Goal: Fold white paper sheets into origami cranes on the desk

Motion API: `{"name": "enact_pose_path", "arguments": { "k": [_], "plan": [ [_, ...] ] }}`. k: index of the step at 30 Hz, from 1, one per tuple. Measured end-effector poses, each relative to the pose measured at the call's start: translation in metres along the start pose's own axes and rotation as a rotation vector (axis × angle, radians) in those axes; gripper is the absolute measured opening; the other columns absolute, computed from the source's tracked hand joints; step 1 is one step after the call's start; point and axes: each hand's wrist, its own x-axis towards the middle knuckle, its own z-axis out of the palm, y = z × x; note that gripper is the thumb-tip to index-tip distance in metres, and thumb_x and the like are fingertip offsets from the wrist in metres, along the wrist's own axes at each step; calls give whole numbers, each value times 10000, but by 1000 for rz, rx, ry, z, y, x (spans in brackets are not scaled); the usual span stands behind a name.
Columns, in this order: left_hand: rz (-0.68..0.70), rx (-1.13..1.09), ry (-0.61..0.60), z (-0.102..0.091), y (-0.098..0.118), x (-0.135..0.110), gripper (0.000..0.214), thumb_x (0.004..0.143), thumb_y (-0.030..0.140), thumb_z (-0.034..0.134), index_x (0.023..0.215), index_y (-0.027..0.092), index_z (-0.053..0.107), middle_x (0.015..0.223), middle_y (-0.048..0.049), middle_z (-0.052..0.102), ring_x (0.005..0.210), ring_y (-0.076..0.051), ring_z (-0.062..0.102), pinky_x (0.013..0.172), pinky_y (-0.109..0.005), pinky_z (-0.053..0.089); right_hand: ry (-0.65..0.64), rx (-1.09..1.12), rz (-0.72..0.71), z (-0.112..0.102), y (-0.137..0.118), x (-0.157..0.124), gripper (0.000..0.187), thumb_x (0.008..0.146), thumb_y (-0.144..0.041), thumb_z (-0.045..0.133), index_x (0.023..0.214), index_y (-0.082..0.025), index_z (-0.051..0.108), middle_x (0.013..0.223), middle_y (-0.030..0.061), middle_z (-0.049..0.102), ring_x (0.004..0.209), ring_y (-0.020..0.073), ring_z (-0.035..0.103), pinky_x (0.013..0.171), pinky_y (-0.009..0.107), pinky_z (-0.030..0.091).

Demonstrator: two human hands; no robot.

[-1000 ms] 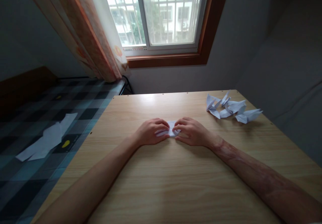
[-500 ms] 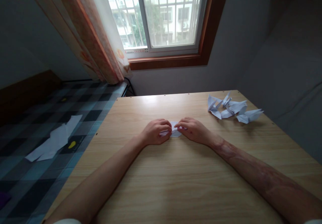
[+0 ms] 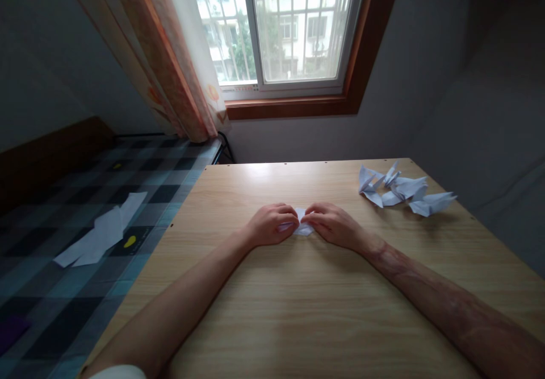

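A small folded piece of white paper (image 3: 302, 228) lies on the wooden table (image 3: 298, 311) near its middle. My left hand (image 3: 272, 226) presses on its left end with curled fingers. Opposite it, my right hand (image 3: 336, 224) pinches the right end, fingertips nearly meeting those of the left. Most of the paper is hidden under the fingers. Both forearms rest across the tabletop.
Several finished white paper cranes (image 3: 402, 189) sit in a heap at the table's far right corner. Left of the table is a bed with a checked cover (image 3: 63, 209) and loose white paper sheets (image 3: 102, 231). A curtain (image 3: 179, 55) and window are behind.
My hands have drawn closer together over the paper, folding it smaller. The view has shifted slightly, so everything sits a little further right and lower.
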Motion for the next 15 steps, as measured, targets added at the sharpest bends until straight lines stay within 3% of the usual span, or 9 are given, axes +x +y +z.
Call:
{"name": "enact_pose_path", "arguments": {
  "k": [6,15],
  "plan": [
    [18,-14,11,0,0,-1,102,965,237,710,976,245,811,1061,-41,832,907,-183,761,816,-299,605,3,-11,-56,0,2,3,250,982,-101,690,1106,-281,812,1052,57,801,919,241,679,823,391,588],
    [16,-32,12,-2,1,0,96,898,218,737,951,247,812,1055,-47,832,895,-197,760,834,-319,613,20,12,-9,-3,-4,6,95,979,-177,734,953,-266,756,999,58,809,922,260,681,862,447,588]
  ]
}}
